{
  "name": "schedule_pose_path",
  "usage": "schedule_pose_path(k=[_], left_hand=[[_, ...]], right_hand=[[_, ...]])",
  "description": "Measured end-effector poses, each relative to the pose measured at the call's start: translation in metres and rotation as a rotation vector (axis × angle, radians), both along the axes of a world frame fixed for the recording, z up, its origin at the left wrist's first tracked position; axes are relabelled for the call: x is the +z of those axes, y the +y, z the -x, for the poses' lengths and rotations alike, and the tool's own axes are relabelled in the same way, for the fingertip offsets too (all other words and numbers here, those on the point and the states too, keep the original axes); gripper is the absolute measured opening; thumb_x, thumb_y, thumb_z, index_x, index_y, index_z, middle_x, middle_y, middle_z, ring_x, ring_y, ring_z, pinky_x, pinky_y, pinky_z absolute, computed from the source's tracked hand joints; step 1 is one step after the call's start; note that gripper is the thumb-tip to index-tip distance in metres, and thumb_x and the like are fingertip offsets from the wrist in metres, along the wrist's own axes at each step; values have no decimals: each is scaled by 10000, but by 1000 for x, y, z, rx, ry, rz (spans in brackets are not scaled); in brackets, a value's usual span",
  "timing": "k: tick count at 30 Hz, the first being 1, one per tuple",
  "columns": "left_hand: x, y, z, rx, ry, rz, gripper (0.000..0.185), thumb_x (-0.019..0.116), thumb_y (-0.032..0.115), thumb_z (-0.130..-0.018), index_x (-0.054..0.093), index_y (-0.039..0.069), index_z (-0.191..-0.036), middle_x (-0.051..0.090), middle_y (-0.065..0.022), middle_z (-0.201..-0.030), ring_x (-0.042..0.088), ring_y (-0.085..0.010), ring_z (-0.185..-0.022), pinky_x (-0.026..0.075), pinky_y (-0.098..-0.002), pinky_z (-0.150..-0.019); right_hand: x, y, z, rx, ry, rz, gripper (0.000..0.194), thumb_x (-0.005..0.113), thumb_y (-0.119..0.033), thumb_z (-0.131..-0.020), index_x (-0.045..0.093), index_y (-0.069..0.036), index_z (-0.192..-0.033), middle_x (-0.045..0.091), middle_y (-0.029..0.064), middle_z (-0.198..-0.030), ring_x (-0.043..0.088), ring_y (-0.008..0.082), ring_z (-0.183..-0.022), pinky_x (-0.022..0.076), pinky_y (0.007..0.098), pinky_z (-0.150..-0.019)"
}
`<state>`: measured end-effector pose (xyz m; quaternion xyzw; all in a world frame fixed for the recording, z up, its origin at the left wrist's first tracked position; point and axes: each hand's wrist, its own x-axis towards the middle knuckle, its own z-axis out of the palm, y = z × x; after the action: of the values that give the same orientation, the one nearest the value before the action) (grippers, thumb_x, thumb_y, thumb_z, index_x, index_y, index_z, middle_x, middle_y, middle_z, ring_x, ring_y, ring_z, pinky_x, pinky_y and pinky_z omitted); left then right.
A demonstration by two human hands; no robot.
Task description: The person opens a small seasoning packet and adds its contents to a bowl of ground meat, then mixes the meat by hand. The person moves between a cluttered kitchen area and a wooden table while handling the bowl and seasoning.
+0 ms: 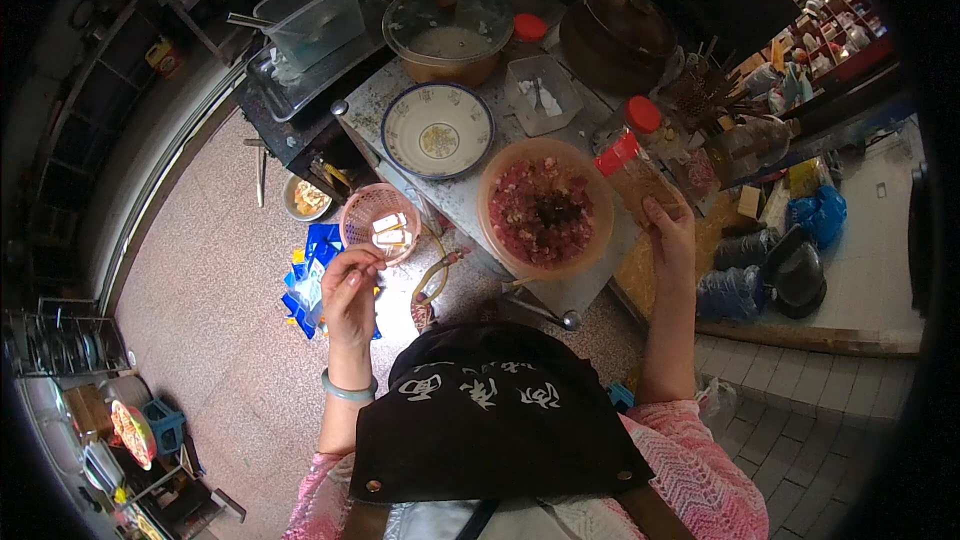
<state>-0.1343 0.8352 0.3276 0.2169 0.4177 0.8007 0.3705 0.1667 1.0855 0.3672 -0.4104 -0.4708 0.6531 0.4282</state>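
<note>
My right hand (666, 221) holds a clear packet with a red end (637, 172) beside the right rim of a round plastic bowl of raw minced meat (525, 217). A dark patch lies on the meat. My left hand (352, 277) is raised over the floor with fingertips drawn together; whether something thin is between them I cannot tell. Beyond it is a pink plastic basket (349, 221) with white packets inside. A blue-rimmed enamel-like bowl (397, 127), with a little yellowish matter at its bottom, stands left of the meat bowl. Behind is a square plastic tub (517, 101) with white powder and a spoon.
A glass-lidded pot (448, 22) and a brown lidded pot (622, 37) stand at the back. Near the packet are a red-lidded jar (643, 114) and an oil bottle (750, 142). Blue packaging (315, 277) lies on the floor, near a metal bowl of food (307, 197).
</note>
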Motion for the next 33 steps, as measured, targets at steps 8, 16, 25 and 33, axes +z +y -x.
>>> schedule_pose_path(k=[8, 16, 25, 33], left_hand=[[-3, 2, 15, -72, 8, -94, 254, 560, 179, -785, 563, -35, -922, 540, -145, -969, 509, -184, -866, 370, -281, -802], [-4, 8, 19, -123, -9, -82, 255, 566, 189, -777, 555, -31, -906, 519, -133, -941, 494, -183, -858, 371, -284, -802], [-9, 11, 22, -163, -30, -108, 260, 571, 191, -777, 566, -35, -904, 532, -140, -937, 504, -200, -870, 373, -301, -820], [-15, 5, 24, -165, -41, -115, 258, 564, 184, -779, 570, -32, -920, 539, -143, -952, 513, -201, -882, 377, -305, -823]], right_hand=[[11, -4, -23, -151, -153, -86, 336, 637, -117, -800, 510, -25, -1097, 591, 53, -968, 581, 156, -892, 484, 331, -774], [8, -21, -48, -141, -46, -51, 322, 645, -120, -799, 528, -34, -1086, 598, 44, -948, 590, 155, -864, 482, 335, -750], [9, -34, -47, -124, 99, 41, 424, 664, -107, -775, 476, -32, -1147, 570, 86, -1077, 591, 214, -945, 513, 338, -775], [20, -57, -28, -99, 127, 64, 473, 664, -91, -768, 434, -26, -1176, 552, 106, -1089, 567, 234, -990, 507, 370, -794]])
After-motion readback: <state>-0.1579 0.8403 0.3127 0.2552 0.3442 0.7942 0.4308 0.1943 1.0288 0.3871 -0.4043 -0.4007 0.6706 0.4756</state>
